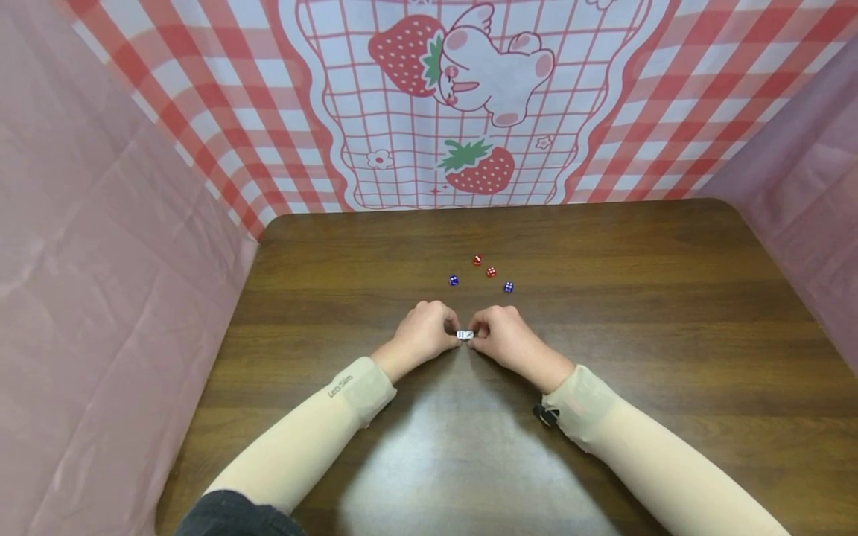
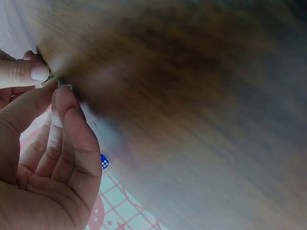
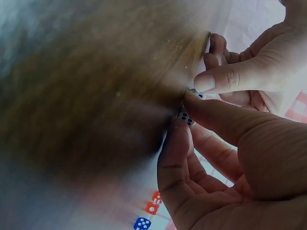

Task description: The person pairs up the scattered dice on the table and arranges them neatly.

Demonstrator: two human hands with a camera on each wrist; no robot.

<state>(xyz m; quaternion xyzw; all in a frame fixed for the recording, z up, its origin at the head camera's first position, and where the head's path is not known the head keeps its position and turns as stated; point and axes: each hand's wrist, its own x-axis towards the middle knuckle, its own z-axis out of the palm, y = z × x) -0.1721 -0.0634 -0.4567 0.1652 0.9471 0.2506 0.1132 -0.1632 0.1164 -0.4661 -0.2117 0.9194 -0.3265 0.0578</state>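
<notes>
Two white dice (image 1: pixel 465 335) sit side by side at the middle of the wooden table, between my fingertips. My left hand (image 1: pixel 424 332) pinches the left white die with thumb and fingers. From the other side, my right hand (image 1: pixel 506 339) pinches the right white die (image 3: pixel 185 118), whose dark pips show in the right wrist view. The left white die (image 3: pixel 197 94) peeks out beside the left thumb there. In the left wrist view the fingers hide most of both dice. The fingertips of both hands nearly meet.
Beyond the hands lie two red dice (image 1: pixel 477 260) and two blue dice, one blue die (image 1: pixel 453 281) on the left and another blue die (image 1: pixel 509 286) on the right. A checked strawberry cloth (image 1: pixel 429 179) hangs behind the table (image 1: pixel 335 260); pink cloth (image 1: pixel 134 260) flanks it.
</notes>
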